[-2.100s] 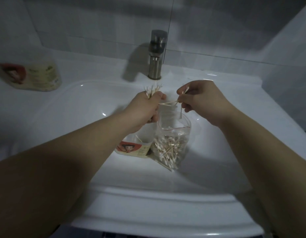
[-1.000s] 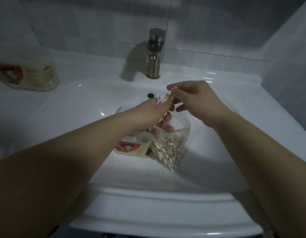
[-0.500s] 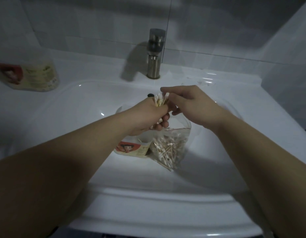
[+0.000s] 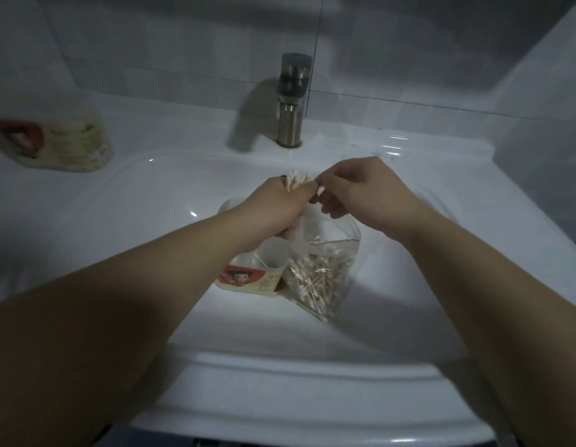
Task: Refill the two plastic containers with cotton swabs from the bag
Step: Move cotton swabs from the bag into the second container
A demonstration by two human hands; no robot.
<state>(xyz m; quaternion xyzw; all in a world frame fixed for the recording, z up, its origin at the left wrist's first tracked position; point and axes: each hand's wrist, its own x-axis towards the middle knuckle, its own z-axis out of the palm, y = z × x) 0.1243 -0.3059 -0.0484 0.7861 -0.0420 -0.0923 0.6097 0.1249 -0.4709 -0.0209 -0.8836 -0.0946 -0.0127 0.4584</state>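
Observation:
My left hand grips a bundle of cotton swabs, their white tips sticking up out of my fist. My right hand pinches at the tips of that bundle from the right. Below both hands, a clear plastic bag with many swabs stands in the sink basin. An open plastic container with a red cartoon label sits just left of the bag. A second labelled container stands on the sink's left ledge.
A metal faucet stands at the back of the white sink, behind my hands. Tiled walls close the back and right side. The sink's front rim lies below my forearms.
My right hand brought loose swabs over to the bundle in my left hand and now pinches its tips. My left hand tilted and settled slightly lower above the bag.

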